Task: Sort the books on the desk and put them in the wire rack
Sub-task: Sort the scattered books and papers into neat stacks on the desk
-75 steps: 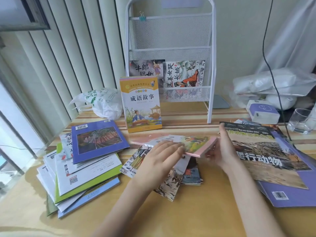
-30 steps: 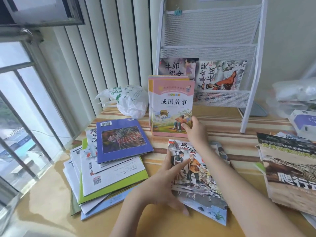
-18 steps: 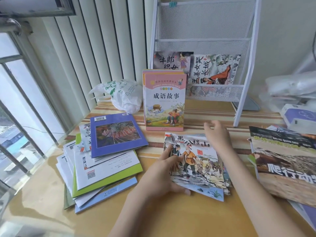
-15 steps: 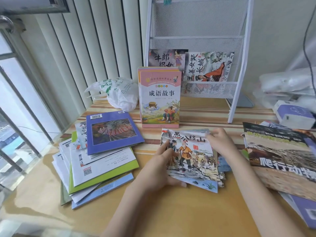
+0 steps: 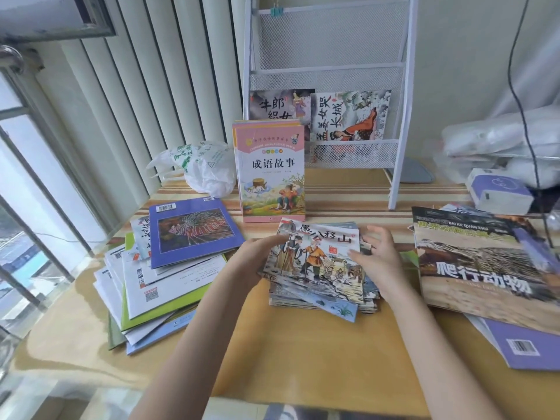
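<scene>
Desk [image 5: 303, 359] bears small illustrated picture-book stack [image 5: 318, 268], edges uneven.

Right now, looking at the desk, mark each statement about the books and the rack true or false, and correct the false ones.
1. Two picture books stand in the wire rack's lowest pocket. True.
2. The rack's upper pockets are full. False: they show only mesh.
3. The pink book lies flat. False: it stands upright before the rack.
4. The left hand holds the middle stack's top book. True.
5. The right hand grips the plastic bag. False: it is at the stack.
</scene>
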